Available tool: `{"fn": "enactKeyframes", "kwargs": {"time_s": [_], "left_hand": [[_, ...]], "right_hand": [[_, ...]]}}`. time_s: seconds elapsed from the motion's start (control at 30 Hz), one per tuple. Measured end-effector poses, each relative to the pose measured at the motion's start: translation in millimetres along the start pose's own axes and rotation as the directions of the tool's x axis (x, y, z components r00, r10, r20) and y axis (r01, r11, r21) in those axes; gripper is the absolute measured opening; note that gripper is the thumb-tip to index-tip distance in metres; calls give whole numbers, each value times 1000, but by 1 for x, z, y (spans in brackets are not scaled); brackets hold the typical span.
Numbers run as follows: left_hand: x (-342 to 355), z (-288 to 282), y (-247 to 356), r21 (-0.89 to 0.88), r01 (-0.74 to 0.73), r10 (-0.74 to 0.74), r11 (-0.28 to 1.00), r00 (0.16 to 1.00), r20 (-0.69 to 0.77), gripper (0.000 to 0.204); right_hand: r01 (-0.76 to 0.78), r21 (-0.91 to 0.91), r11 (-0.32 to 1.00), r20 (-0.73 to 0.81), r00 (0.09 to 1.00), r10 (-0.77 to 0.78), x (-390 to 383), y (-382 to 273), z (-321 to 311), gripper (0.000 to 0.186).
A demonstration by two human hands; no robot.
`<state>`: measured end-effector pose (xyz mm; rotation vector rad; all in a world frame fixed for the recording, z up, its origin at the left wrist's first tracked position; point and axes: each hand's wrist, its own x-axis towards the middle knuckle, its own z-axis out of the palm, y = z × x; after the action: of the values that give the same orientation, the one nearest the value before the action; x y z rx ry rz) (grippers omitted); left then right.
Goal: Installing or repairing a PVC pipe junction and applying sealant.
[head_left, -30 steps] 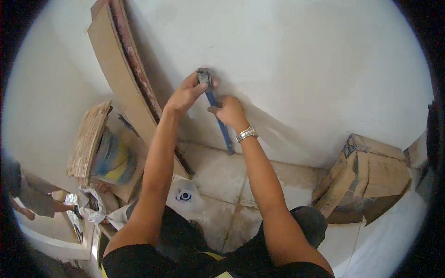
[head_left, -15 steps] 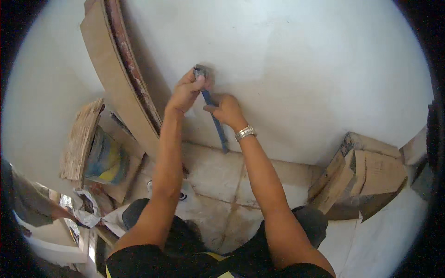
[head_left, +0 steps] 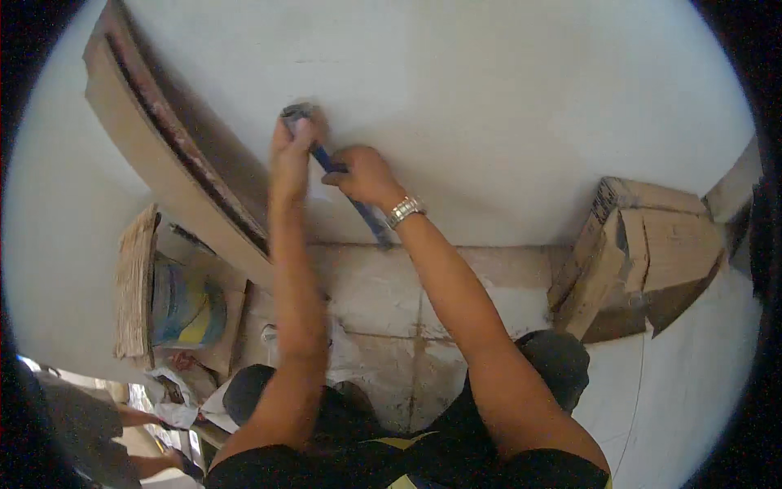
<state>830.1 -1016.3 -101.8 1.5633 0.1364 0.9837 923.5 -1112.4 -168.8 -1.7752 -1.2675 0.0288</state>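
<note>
A long, narrow blue bar point(head_left: 364, 213) slants along the white wall, its lower end near the floor. At its top is a grey, metal-looking end piece point(head_left: 296, 111), too blurred to name its kind. My left hand point(head_left: 292, 151) is closed around the bar just under that end, thumb uppermost. Lower down, my right hand point(head_left: 365, 174), with a metal wristwatch point(head_left: 405, 210) on the wrist, grips the blue bar with the fingers curled. Part of the bar is hidden behind both hands.
Tall brown boards point(head_left: 175, 155) lean on the wall at left. Beside them stands a paint-stained bucket point(head_left: 186, 306) next to a ridged board point(head_left: 135, 285). A torn cardboard box point(head_left: 672, 248) sits at right. Another person's arm point(head_left: 142, 417) shows at lower left. Dusty tiles point(head_left: 371, 289) cover the floor.
The view has shifted, so the wall and boards appear further left. Both hands keep their grip on the blue bar, which looks more slanted now. The other person's arms show more.
</note>
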Motion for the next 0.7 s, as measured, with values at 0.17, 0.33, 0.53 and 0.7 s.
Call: {"fn": "enactKeyframes", "kwargs": {"time_s": [0.17, 0.33, 0.53, 0.7], "left_hand": [[18, -27, 16, -211, 194, -34, 958, 809, 587, 14], [0, 66, -21, 489, -105, 307, 866, 884, -353, 18], [0, 10, -8, 111, -40, 49, 993, 995, -85, 21], [24, -34, 23, -31, 182, -133, 983, 816, 563, 32]], "right_hand": [[24, 27, 999, 31, 999, -24, -2, -7, -4, 41], [-14, -119, 993, 59, 998, 21, 4, 9, 4, 29], [-25, 91, 996, 17, 1000, 23, 1, 7, 0, 26], [35, 136, 990, -32, 999, -31, 0, -2, -6, 31]]}}
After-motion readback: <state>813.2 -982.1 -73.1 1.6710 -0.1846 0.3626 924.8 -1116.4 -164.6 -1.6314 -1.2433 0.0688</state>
